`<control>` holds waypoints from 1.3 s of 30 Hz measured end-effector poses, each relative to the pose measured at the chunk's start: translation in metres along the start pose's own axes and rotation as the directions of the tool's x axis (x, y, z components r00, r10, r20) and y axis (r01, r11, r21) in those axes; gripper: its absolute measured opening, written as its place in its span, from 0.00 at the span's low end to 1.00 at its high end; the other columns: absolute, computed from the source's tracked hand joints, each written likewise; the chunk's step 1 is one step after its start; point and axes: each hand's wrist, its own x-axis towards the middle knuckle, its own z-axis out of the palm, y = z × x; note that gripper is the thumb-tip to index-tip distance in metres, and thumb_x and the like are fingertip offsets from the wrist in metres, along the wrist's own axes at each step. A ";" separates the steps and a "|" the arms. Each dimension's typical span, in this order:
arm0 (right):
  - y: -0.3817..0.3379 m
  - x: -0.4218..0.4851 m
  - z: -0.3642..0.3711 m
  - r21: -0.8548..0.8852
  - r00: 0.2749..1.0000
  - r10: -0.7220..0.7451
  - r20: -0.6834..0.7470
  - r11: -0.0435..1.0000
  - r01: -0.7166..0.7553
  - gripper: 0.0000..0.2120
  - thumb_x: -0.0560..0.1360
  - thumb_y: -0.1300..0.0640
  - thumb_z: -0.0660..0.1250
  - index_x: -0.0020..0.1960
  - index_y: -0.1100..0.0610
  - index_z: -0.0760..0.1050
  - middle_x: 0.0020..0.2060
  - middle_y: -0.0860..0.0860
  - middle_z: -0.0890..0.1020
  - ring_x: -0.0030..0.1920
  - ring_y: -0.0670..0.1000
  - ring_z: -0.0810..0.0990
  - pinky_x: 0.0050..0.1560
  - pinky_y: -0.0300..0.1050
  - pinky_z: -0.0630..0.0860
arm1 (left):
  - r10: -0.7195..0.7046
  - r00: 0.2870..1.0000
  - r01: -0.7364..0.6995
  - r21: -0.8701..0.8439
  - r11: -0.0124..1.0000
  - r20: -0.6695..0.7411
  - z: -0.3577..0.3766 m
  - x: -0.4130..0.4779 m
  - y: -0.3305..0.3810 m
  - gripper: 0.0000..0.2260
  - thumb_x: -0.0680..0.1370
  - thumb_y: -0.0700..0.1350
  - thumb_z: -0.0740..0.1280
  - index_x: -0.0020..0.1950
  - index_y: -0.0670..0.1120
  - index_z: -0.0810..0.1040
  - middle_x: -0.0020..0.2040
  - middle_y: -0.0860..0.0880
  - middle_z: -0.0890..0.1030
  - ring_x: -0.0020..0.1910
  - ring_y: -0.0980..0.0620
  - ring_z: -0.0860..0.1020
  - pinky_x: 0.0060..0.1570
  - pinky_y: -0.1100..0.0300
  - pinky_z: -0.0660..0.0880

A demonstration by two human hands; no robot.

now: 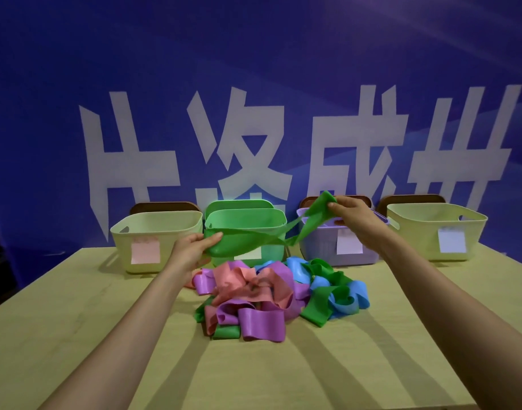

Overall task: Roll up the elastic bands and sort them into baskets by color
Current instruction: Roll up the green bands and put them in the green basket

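**A green band (253, 241) held up over the pile**

My left hand (191, 250) grips the band's left end in front of the green basket (245, 220), thumb and fingers clamped on it. My right hand (349, 213) pinches the other end higher up, before the purple basket (321, 247). The band hangs twisted between them, above the pile of bands (271, 294) lying on the worktop (106, 335).

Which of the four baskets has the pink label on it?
The pale yellow basket at the far left. Its label is pink; those on the rest look whitish or pale lilac.
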 end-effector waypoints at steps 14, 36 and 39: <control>-0.058 -0.048 0.012 0.130 0.988 -0.113 0.110 0.987 0.098 0.07 0.80 0.66 0.59 0.51 0.60 0.76 0.42 0.54 0.81 0.42 0.48 0.80 0.43 0.35 0.80 | -0.080 0.954 -0.079 0.498 0.864 0.290 0.005 -0.062 -0.004 0.10 0.75 0.44 0.71 0.54 0.43 0.76 0.47 0.48 0.79 0.44 0.52 0.77 0.37 0.65 0.75; -0.098 -0.108 -0.001 0.241 0.928 -0.244 0.281 0.954 0.178 0.05 0.76 0.64 0.65 0.52 0.62 0.74 0.46 0.56 0.80 0.46 0.52 0.81 0.47 0.42 0.81 | 0.372 0.862 -0.349 -0.131 0.928 0.343 0.078 -0.126 0.104 0.08 0.74 0.40 0.71 0.51 0.41 0.78 0.44 0.47 0.81 0.42 0.51 0.80 0.37 0.61 0.79; -0.110 -0.121 -0.002 0.328 0.912 -0.274 0.306 0.929 0.169 0.04 0.74 0.64 0.66 0.49 0.60 0.74 0.44 0.55 0.79 0.43 0.50 0.80 0.41 0.38 0.80 | 0.350 0.846 -0.313 -0.158 0.937 0.402 0.067 -0.135 0.112 0.08 0.74 0.40 0.70 0.53 0.42 0.77 0.44 0.48 0.82 0.42 0.52 0.81 0.37 0.63 0.79</control>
